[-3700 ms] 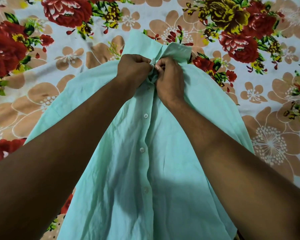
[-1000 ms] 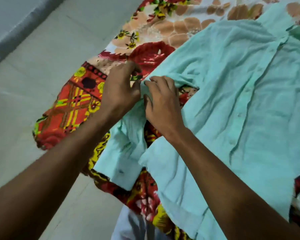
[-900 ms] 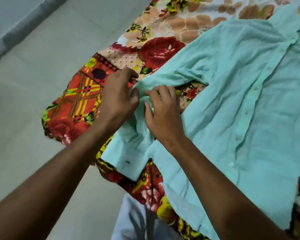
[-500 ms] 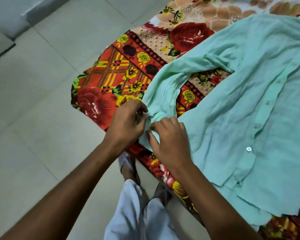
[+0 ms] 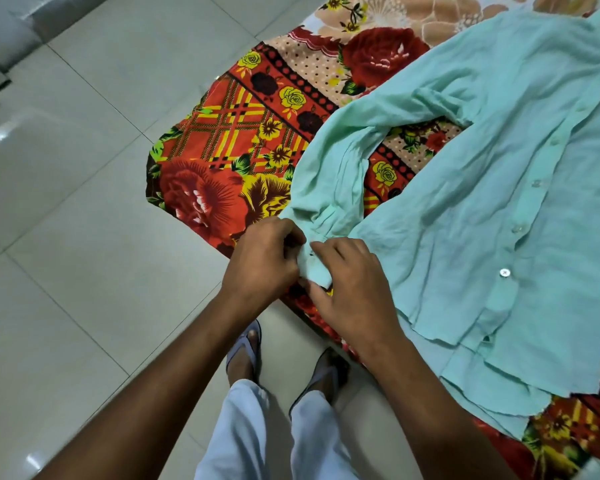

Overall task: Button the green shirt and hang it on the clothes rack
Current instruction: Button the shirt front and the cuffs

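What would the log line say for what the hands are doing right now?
left hand: pinching cuff | right hand: pinching cuff | green shirt: flat on bedsheet

Floral sheet (image 5: 229, 140), tile floor (image 5: 66, 237), sandals (image 5: 246, 344)

Green shirt (image 5: 482, 209): pale mint, thin wrinkled cloth, spread front-up on the floral bedsheet (image 5: 243, 161). Placket closed along its length; small white buttons (image 5: 504, 272) visible down it. Hem ragged, overhangs the bedsheet's near edge. One long sleeve (image 5: 329, 181) curves across the bedsheet's bright plaid border; its cuff (image 5: 317, 270) is lifted at the bedsheet's edge.
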{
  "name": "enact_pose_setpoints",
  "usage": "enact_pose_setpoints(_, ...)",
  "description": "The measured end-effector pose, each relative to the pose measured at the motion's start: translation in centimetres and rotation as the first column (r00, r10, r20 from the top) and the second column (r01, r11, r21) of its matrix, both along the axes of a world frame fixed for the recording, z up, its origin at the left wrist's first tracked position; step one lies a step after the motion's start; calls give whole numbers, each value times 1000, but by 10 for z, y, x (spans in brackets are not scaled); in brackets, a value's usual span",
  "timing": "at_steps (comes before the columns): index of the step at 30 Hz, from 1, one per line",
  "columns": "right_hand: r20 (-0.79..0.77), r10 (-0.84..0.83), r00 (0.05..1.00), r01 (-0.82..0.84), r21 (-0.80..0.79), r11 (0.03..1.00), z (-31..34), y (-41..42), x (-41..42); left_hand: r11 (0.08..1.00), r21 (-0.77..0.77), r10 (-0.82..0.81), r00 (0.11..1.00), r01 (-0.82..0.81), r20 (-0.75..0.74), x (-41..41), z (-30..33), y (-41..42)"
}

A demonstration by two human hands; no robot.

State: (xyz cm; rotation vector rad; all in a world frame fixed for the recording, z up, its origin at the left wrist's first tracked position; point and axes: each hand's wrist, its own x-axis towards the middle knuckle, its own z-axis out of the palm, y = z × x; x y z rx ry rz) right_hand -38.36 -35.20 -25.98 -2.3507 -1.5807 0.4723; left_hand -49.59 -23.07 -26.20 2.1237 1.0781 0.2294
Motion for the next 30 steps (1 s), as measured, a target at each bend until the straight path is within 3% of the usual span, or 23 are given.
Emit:
enact_pose_setpoints(6, -7, -48, 999, 48, 26, 998, -2, 1, -7, 973, -189, 135, 991, -132, 5, 7, 6, -6)
enact_pose_setpoints(10, -59, -177, 982, 183, 135, 974, -4, 1, -12, 954, -210, 222, 975, -214, 15, 8, 5, -7)
enact_pose_setpoints(13, -302, -341, 890, 403, 175, 898, 2, 8, -11, 960, -154, 237, 972, -234, -2, 9, 3, -11)
enact_pose_setpoints(16, -467, -393, 792, 492, 109, 864, 8, 13, -6, 966, -100, 238, 971, -240, -29, 12, 4, -15)
enact_pose_setpoints(20, -533, -427, 730, 522, 31, 853, 12, 17, 0, 957, -90, 275, 961, -277, -34, 16, 6, -19)
enact_pose_setpoints(24, -598, -463, 655, 565, -20, 825, 13, 19, 2, 952, -133, 283, 958, -274, 52, 15, 9, -25)
enact_pose_setpoints(30, -627, -477, 616, 607, -9, 795, 13, 15, -1, 912, -240, 377, 911, -333, 169, 14, 12, -34)
